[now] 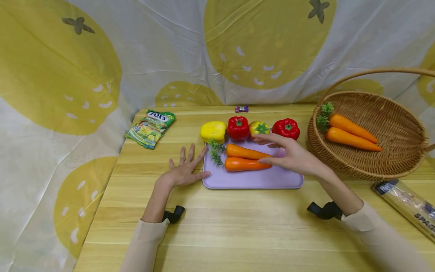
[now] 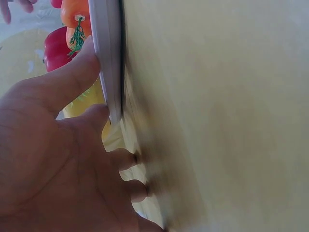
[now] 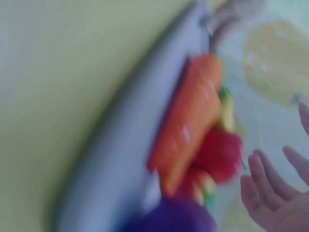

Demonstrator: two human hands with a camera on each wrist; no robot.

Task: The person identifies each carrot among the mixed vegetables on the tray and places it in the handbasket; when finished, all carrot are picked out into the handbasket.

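A lilac tray (image 1: pixel 253 181) holds two orange carrots (image 1: pixel 246 164) with green tops, lying side by side. My left hand (image 1: pixel 183 172) is spread at the tray's left edge, its thumb and a fingertip right at the rim (image 2: pixel 107 58). Over the tray's right part hovers my right hand (image 1: pixel 292 155), fingers parted and holding nothing. A round purple thing (image 3: pixel 178 215), blurred, shows at the tray's right end in the right wrist view. Along the back edge sit a yellow pepper (image 1: pixel 213 131), a red pepper (image 1: pixel 238 128), a yellow-red fruit (image 1: pixel 259 129) and another red pepper (image 1: pixel 286 129).
On the right stands a wicker basket (image 1: pixel 401 136) with a tall handle and two carrots (image 1: pixel 353 134) inside. A spaghetti packet (image 1: pixel 408 206) lies in front of it. A green candy bag (image 1: pixel 151 128) is at the back left; a small purple wrapper (image 1: pixel 241 109) lies behind the peppers.
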